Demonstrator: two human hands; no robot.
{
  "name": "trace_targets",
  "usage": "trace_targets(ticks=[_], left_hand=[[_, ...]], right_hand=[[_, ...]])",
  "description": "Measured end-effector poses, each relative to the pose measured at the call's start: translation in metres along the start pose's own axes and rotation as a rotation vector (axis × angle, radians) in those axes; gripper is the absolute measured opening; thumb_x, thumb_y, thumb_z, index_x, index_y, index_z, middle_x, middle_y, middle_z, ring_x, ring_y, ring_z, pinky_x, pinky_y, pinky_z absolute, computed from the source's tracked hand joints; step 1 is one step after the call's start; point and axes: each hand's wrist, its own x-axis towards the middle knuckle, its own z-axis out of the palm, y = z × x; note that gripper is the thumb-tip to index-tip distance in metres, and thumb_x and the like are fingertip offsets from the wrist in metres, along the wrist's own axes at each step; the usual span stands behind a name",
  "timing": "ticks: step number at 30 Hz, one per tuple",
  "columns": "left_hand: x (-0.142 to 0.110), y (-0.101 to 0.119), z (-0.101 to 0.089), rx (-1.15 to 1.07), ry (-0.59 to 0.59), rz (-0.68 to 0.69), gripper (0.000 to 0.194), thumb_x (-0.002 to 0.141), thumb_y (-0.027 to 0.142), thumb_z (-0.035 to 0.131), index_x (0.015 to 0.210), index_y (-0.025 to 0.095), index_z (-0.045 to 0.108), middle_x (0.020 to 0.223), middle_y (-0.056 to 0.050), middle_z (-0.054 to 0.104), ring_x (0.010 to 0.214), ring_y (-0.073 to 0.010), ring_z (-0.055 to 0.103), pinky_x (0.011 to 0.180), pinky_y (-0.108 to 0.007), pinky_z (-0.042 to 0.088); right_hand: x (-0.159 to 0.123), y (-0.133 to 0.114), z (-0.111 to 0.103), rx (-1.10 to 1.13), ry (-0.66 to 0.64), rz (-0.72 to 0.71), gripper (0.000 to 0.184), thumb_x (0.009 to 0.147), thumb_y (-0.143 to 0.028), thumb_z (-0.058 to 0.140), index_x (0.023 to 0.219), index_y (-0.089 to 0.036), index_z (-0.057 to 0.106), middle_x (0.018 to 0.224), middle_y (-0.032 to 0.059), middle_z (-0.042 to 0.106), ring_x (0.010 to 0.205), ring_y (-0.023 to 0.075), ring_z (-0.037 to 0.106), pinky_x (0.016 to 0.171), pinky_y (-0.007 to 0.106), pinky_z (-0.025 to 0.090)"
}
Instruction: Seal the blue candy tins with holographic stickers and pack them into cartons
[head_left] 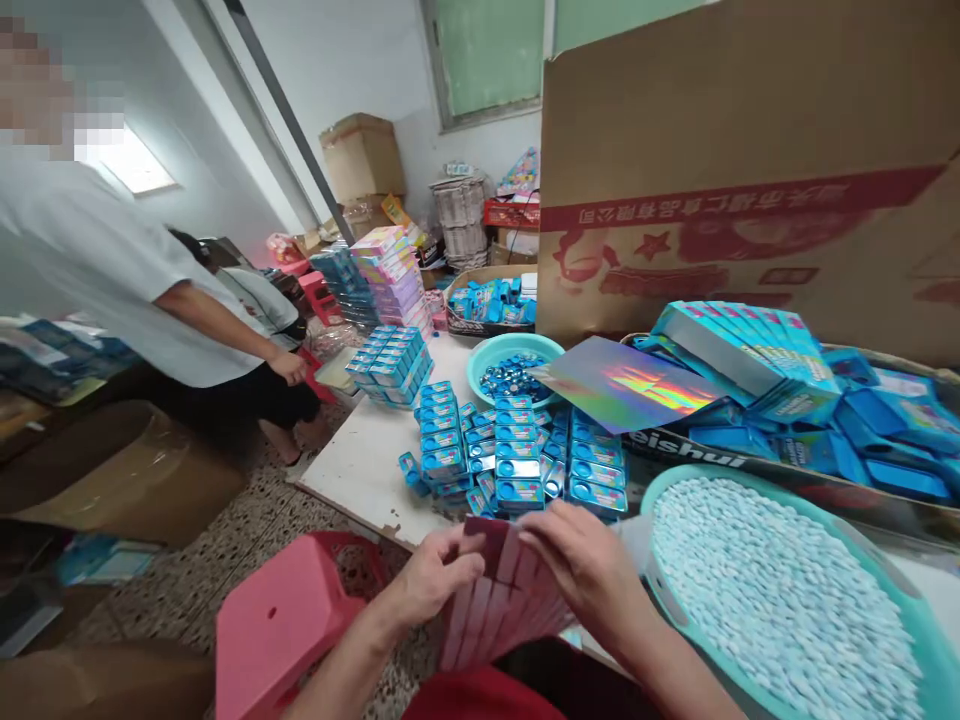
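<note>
In front of my body is a thin sheet of labels [506, 610], marked with rows of pale and reddish rectangles. My left hand [431, 580] pinches its upper left edge between thumb and fingers. Bent over the upper right part, my right hand [581, 560] grips the same sheet, and its fingertips are partly hidden. Just beyond my hands stand stacks of small blue tins [517, 455], with more tins lying loose between them. A turquoise basket [652, 590] full of pale blue candies is to the right of my right hand.
Behind the stacks sits a turquoise bowl [480, 350] of small shiny pieces. An iridescent sheet [630, 385] leans over a box of blue packs [847, 430]. A tall cardboard panel [750, 120] rises behind. Left are a pink stool [277, 620] and a standing person [150, 260].
</note>
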Motion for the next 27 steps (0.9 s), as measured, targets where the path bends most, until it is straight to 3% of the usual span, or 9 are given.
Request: trace_targets(ticks=[2,5,7,8,10,13,15,19,27], left_hand=[[-0.002,-0.017,-0.017,-0.051,0.053,0.002,0.058,0.07,0.065,0.059,0.099,0.014,0.063,0.086,-0.007,0.067,0.072,-0.0171,0.061,0.065,-0.027,0.049],[0.02,-0.032,-0.051,-0.001,0.409,-0.013,0.057,0.075,0.062,0.054,0.109,0.016,0.057,0.096,-0.01,0.066,0.081,-0.019,0.062,0.065,-0.027,0.049],[0.041,-0.034,-0.071,0.119,0.545,0.0,0.05,0.076,0.056,0.057,0.106,0.016,0.057,0.096,-0.009,0.066,0.086,-0.0196,0.062,0.067,-0.028,0.049],[0.051,-0.033,-0.078,0.173,0.526,0.031,0.047,0.076,0.052,0.057,0.105,0.016,0.059,0.096,-0.009,0.066,0.088,-0.0197,0.061,0.069,-0.028,0.05],[0.064,-0.027,-0.084,0.254,0.353,0.148,0.04,0.079,0.046,0.057,0.108,0.018,0.061,0.105,-0.009,0.065,0.098,-0.0204,0.06,0.075,-0.03,0.05],[0.072,-0.019,-0.075,0.363,0.019,0.37,0.039,0.075,0.034,0.065,0.113,0.024,0.062,0.122,-0.006,0.06,0.114,-0.0212,0.053,0.092,-0.033,0.045],[0.074,-0.019,-0.064,0.391,-0.092,0.414,0.034,0.076,0.027,0.064,0.11,0.024,0.064,0.112,-0.004,0.065,0.105,-0.0188,0.057,0.092,-0.031,0.044],[0.085,-0.033,-0.046,0.354,-0.076,0.301,0.015,0.083,0.023,0.053,0.085,0.021,0.067,0.08,-0.001,0.069,0.076,-0.0139,0.061,0.074,-0.024,0.047],[0.082,-0.088,-0.024,0.36,-0.109,0.359,0.019,0.084,0.025,0.05,0.075,0.021,0.066,0.077,-0.003,0.068,0.074,-0.0151,0.061,0.072,-0.026,0.047]], right_hand=[[-0.013,-0.005,0.005,-0.019,0.017,0.014,0.029,0.098,-0.03,0.036,0.089,-0.022,0.062,0.068,0.0025,0.058,0.061,0.015,0.054,0.055,0.025,0.039],[-0.026,-0.005,0.021,-0.04,0.047,0.07,0.026,0.097,-0.028,0.037,0.088,-0.022,0.061,0.068,0.0025,0.058,0.059,0.0152,0.055,0.055,0.026,0.04],[-0.028,-0.002,0.035,-0.044,0.064,0.115,0.024,0.097,-0.027,0.038,0.089,-0.021,0.06,0.07,0.0027,0.059,0.061,0.0154,0.056,0.056,0.026,0.042],[-0.028,0.0,0.043,-0.05,0.07,0.14,0.023,0.097,-0.027,0.039,0.089,-0.021,0.059,0.07,0.0026,0.06,0.061,0.0154,0.056,0.057,0.026,0.042],[-0.025,0.003,0.057,-0.072,0.08,0.188,0.022,0.097,-0.027,0.04,0.088,-0.021,0.059,0.071,0.0024,0.06,0.062,0.0152,0.057,0.058,0.026,0.043],[-0.018,0.006,0.073,-0.102,0.077,0.244,0.024,0.097,-0.029,0.039,0.089,-0.019,0.06,0.071,0.0022,0.059,0.064,0.0147,0.057,0.059,0.025,0.043],[-0.013,0.008,0.08,-0.121,0.07,0.268,0.026,0.097,-0.029,0.038,0.091,-0.018,0.06,0.072,0.0026,0.059,0.065,0.0145,0.057,0.06,0.025,0.043],[-0.009,0.015,0.084,-0.232,0.001,0.308,0.031,0.098,-0.032,0.036,0.091,-0.019,0.063,0.074,0.0034,0.059,0.066,0.0146,0.055,0.061,0.026,0.04],[-0.041,0.02,0.088,-0.547,-0.145,0.249,0.027,0.096,-0.028,0.043,0.086,-0.018,0.065,0.069,0.0039,0.058,0.067,0.0173,0.049,0.064,0.03,0.033]])
